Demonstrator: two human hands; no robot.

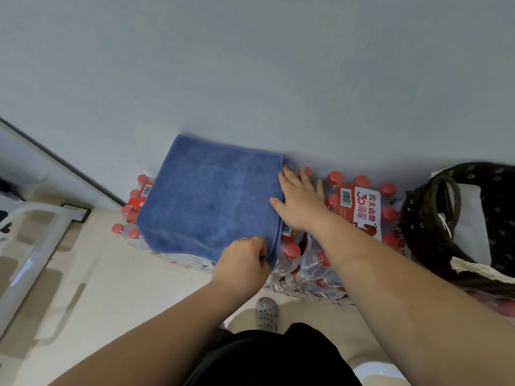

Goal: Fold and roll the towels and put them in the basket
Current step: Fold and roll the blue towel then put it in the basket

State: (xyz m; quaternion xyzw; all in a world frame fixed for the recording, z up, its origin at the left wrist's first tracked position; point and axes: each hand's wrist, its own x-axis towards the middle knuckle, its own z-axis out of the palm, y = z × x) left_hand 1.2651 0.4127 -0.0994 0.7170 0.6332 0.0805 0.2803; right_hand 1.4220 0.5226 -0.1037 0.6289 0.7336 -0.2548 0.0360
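The towel [211, 201] lies on bottle packs [361, 210]. The left hand [242, 263] pinches its five o'clock corner; the right hand [299, 201] rests spread at three o'clock.

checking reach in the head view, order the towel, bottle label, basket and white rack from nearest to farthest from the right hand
1. towel: touching the right hand, on its left.
2. bottle label: just to the hand's right.
3. basket: farther right.
4. white rack: far left, on the floor.
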